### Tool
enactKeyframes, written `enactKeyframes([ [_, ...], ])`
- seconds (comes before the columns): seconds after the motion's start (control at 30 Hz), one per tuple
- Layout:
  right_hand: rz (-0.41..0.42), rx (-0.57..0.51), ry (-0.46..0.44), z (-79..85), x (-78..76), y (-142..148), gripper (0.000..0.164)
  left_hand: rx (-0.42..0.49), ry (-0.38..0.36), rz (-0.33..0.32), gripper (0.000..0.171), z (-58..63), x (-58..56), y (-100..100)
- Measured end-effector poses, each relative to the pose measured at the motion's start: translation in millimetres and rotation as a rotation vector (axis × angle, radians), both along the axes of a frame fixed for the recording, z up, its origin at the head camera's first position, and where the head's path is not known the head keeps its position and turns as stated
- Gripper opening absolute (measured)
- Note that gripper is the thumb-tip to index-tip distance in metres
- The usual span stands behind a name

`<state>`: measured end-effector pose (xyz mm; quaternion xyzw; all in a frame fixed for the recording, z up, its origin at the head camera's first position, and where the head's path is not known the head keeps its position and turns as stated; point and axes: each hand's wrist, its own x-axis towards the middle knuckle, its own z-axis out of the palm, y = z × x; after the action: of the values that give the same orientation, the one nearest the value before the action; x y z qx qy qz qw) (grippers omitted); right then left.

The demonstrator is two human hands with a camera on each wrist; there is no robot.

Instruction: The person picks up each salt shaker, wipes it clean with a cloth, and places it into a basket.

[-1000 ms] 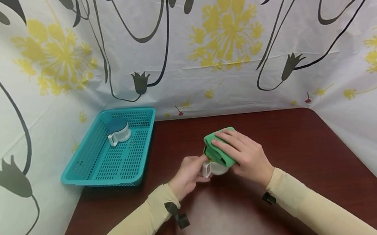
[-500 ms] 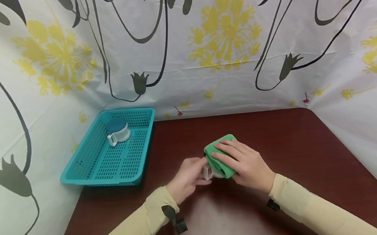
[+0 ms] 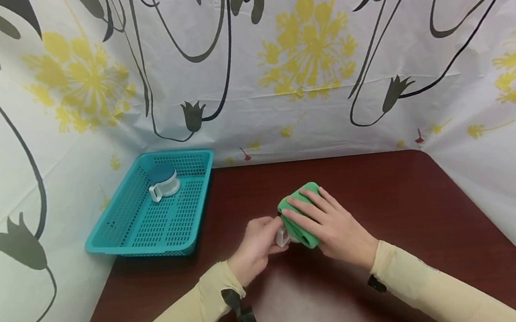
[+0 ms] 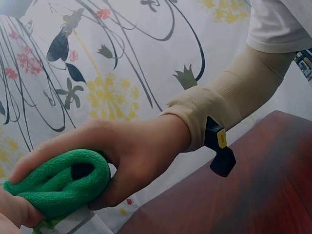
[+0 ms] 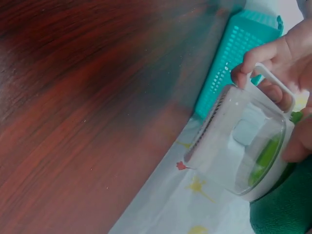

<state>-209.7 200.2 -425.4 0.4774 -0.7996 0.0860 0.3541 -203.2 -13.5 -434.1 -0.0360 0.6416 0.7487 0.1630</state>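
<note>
In the head view my left hand [image 3: 255, 245] grips a small clear jar by its white handle [image 3: 282, 237]. The right wrist view shows the jar's see-through body [image 5: 239, 141] tilted, with its white rim and a bright green lid beyond. My right hand [image 3: 338, 226] holds a folded green cloth [image 3: 299, 214] over the jar's top. From the left wrist view, the right hand's fingers lie over the cloth [image 4: 63, 183] with the thumb beneath it. The cloth hides most of the lid.
A turquoise plastic basket [image 3: 187, 210] stands at the table's back left. Inside it is a similar white-handled jar with a blue lid [image 3: 161, 172]. The dark red-brown table [image 3: 384, 189] meets a patterned white cloth wall [image 3: 230, 80] behind and at the sides.
The right hand and cloth have shifted down over the jar, covering the yellow-green lid edge seen earlier. The left hand keeps its hold on the handle, almost in place.
</note>
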Motion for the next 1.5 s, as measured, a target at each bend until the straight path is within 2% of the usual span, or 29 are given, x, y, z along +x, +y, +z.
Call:
enactKeyframes([
  [0.1,0.018,0.027,0.008,0.9,1.4,2.2,0.088,0.004,0.017,0.009,0.014,1.5,1.5,-1.1],
  [0.23,0.058,0.055,0.057,6.0,4.5,8.4,0.054,0.012,0.034,0.005,0.015,1.6,4.0,-2.1],
  [0.3,0.068,0.073,0.083,10.2,5.0,13.3,0.045,0.02,0.039,0.0,0.015,1.9,5.6,-2.3],
  [0.6,-0.001,0.018,0.134,25.0,-4.4,40.9,0.044,0.039,0.064,-0.007,0.02,10.3,11.0,-2.1],
  [1.0,-0.03,0.027,0.146,21.1,-3.5,50.8,0.047,0.04,0.051,-0.025,0.022,10.0,12.7,1.8],
  [1.27,0.016,-0.011,0.096,19.5,-4.1,44.8,0.051,0.016,0.061,-0.031,0.021,8.3,10.1,0.4],
  [1.5,0.081,-0.022,0.12,24.9,2.4,22.9,0.048,0.01,0.066,-0.029,0.019,10.0,8.7,-0.1],
])
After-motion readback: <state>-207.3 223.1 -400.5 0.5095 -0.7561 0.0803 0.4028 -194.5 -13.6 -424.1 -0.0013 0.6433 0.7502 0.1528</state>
